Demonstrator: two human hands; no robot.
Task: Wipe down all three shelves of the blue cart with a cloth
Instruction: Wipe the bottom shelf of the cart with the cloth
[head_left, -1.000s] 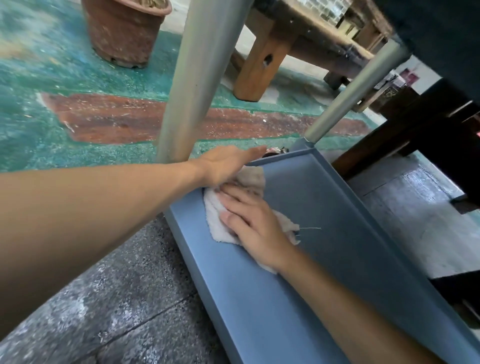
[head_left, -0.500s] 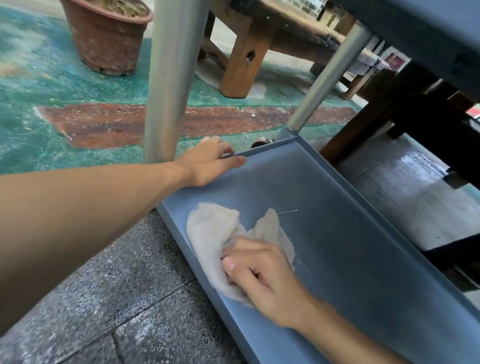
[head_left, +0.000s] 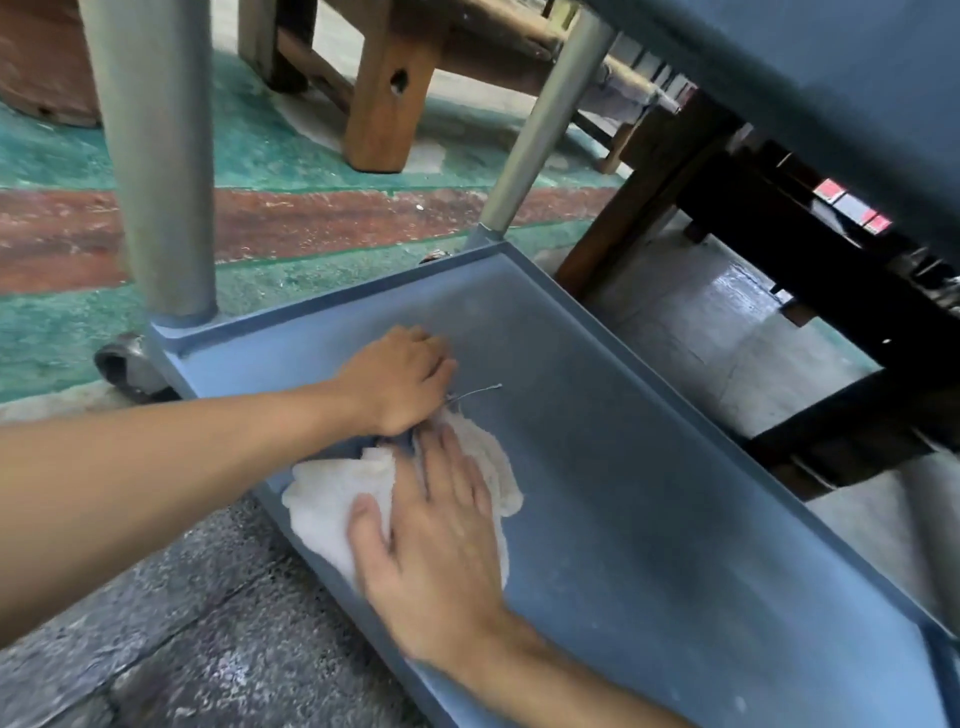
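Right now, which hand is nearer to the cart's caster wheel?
Left. The left hand rests on the shelf near the wheel corner; the right hand presses the cloth farther back.

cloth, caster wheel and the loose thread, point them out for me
cloth (head_left: 332, 499): head view, on the bare white fold left of the right hand.
caster wheel (head_left: 122, 366): head view, on the wheel's grey side.
loose thread (head_left: 480, 389): head view, on its free end.

Matt blue shelf (head_left: 649, 467); on it nubbly white cloth (head_left: 332, 499); above, brushed metal post (head_left: 161, 156); beyond, worn wood bench (head_left: 379, 104).
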